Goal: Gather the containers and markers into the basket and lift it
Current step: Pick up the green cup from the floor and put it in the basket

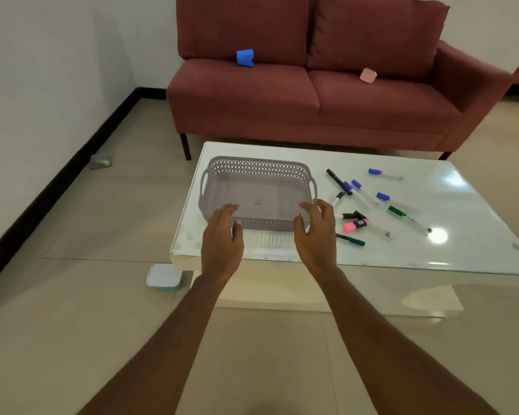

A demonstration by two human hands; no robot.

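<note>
An empty grey perforated basket stands on the left part of the glass table. My left hand and my right hand hover at its near wall, fingers apart, holding nothing. Several markers lie loose to the right of the basket, among them a black marker, a green-capped marker and a pink highlighter. A blue container and a small pink container sit on the sofa seat. A white container rests on the floor by the table's near left corner.
A red two-seat sofa stands right behind the table. A small grey and yellow object lies on the floor by the left wall's dark skirting. Tiled floor stretches around the table's left and near sides.
</note>
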